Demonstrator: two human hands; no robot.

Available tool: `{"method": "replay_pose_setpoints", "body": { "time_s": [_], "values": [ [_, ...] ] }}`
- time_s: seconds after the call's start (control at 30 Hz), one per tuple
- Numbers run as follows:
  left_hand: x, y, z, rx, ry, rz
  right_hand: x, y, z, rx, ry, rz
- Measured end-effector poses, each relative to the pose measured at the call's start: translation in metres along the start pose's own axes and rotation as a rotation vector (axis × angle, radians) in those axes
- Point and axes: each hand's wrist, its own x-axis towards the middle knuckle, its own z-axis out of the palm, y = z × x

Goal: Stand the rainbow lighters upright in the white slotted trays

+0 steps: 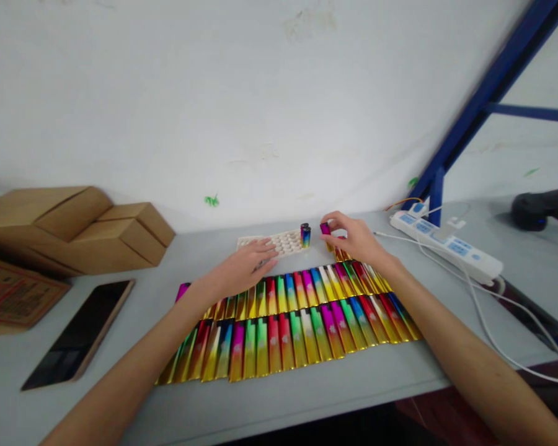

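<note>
A white tray point(286, 243) with rows of round holes lies near the wall. My left hand point(251, 260) is over its left end, fingers stretched out and holding nothing; I cannot tell if it touches the tray. Two lighters point(305, 236) with shiny blue and rainbow bodies stand upright at the tray's right end. Just right of them, my right hand point(353, 238) pinches a purple lighter point(325, 229) between thumb and fingers. Below both hands, several metallic, gold-bottomed lighters point(286, 337) lie side by side in two long rows. A few more lie under my right hand.
Cardboard boxes point(116, 241) stand at the back left, with a phone point(79, 334) lying in front of them. On the right are a white power strip point(446, 244), a white cable point(474, 297), a blue metal frame point(465, 124) and a black object point(534, 210).
</note>
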Motion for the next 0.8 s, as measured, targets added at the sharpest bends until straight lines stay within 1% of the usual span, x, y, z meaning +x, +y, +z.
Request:
{"method": "replay_pose_setpoints", "body": {
  "time_s": [0.07,0.13,0.17,0.23,0.47,0.6,0.7,0.8],
  "values": [
    [-0.002,0.0,0.002,-0.006,-0.011,-0.017,-0.001,-0.009,-0.001,0.205,0.039,0.019],
    [-0.004,0.001,0.002,-0.009,-0.016,-0.028,-0.004,-0.019,-0.002,0.412,0.033,0.071],
    [-0.005,0.001,0.002,-0.009,-0.019,-0.028,-0.006,-0.024,-0.003,0.491,0.018,0.097],
    [-0.007,0.002,0.001,-0.008,-0.028,-0.018,-0.01,-0.034,-0.004,0.563,-0.015,0.118],
    [-0.011,0.01,-0.006,-0.014,-0.076,-0.024,-0.025,-0.058,-0.003,0.625,-0.242,0.106],
    [-0.013,0.011,-0.005,-0.028,-0.079,-0.033,-0.028,-0.066,0.0,0.561,-0.256,0.108],
    [-0.016,0.008,-0.002,-0.033,-0.076,-0.045,-0.029,-0.071,0.002,0.513,-0.3,0.124],
    [-0.019,0.005,0.002,-0.048,-0.076,-0.053,-0.03,-0.072,0.005,0.408,-0.278,0.092]
  ]
}}
